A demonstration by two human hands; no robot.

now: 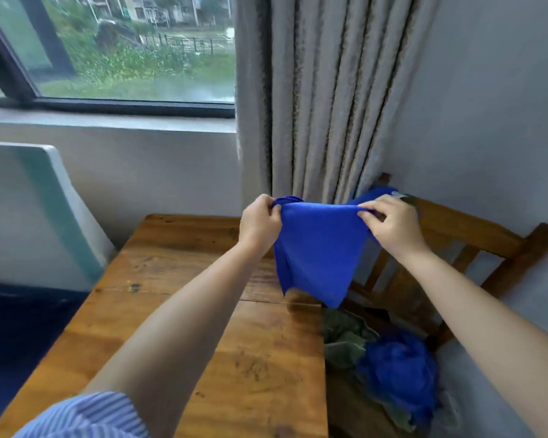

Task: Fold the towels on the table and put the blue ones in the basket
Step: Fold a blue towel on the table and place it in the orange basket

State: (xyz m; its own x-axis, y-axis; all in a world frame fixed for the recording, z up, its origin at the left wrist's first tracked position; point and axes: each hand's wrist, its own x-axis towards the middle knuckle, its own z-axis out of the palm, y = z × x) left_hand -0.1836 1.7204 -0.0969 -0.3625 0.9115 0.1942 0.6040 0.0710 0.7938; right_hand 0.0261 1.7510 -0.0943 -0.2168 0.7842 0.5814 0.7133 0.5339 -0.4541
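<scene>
Towel (317,248) hangs above wooden table (178,311) beside grey curtain (323,105).

Soft daylight came from the window (133,49), the wide-angle view bent at its edges and slightly blurred.

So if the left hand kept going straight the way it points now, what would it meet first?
Probably the grey curtain. The left hand, pinching a corner of the blue towel, points forward and up over the table; nothing else shows in that line, though depth is unclear.
</scene>
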